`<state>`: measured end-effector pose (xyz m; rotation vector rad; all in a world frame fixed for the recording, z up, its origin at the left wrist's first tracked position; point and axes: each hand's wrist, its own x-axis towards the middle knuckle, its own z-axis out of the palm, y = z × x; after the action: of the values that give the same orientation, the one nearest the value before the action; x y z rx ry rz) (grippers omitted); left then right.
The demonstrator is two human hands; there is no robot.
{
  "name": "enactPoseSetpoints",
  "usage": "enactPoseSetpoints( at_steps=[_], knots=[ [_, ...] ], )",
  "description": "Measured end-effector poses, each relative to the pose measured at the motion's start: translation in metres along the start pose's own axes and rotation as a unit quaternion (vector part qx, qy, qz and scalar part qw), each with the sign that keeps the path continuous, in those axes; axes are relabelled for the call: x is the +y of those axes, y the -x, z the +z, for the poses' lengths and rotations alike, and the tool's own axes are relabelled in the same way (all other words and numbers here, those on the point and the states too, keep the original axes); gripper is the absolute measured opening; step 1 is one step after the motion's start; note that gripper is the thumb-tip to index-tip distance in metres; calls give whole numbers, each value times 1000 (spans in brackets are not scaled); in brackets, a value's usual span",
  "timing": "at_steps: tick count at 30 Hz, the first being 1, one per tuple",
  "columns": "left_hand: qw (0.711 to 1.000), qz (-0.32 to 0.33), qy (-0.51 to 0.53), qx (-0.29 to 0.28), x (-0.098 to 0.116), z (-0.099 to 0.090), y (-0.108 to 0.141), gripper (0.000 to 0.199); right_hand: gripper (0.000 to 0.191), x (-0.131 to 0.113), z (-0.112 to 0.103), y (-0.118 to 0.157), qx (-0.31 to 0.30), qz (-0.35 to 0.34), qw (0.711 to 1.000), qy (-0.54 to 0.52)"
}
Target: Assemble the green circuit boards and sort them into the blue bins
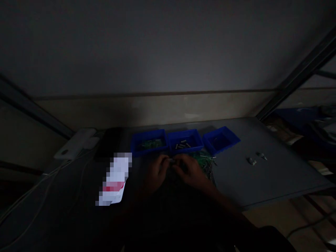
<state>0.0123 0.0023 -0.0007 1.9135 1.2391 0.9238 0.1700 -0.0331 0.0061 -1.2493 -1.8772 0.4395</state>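
Note:
My left hand (157, 170) and my right hand (189, 168) meet over the dark table, fingers pinched close together. Between their fingertips is a small pale piece (171, 160), too dim to name its kind. Just beyond them stands the middle blue bin (186, 148), with several short silvery cylinders (181, 146) lying inside. Beside and partly behind my right hand lies a pile of thin metal and green pieces (207, 162), half hidden by that hand.
The left blue bin (135, 148) holds small green parts; the right blue bin (232, 139) has a dark interior. A lit, pixelated phone (115, 180) lies at left, near a white power strip (75, 143) and cables. Two small objects (251, 161) lie at right.

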Motion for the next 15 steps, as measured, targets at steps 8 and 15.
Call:
enactPoseSetpoints(
  at_steps=[8, 15],
  knots=[
    [1000, 3, 26, -6, 5, 1, -1, 21, 13, 2, 0, -2, 14, 18, 1000, -7],
    [998, 63, 18, 12, 4, 3, 4, 13, 16, 1, -7, -3, 36, 46, 998, -28]
  ],
)
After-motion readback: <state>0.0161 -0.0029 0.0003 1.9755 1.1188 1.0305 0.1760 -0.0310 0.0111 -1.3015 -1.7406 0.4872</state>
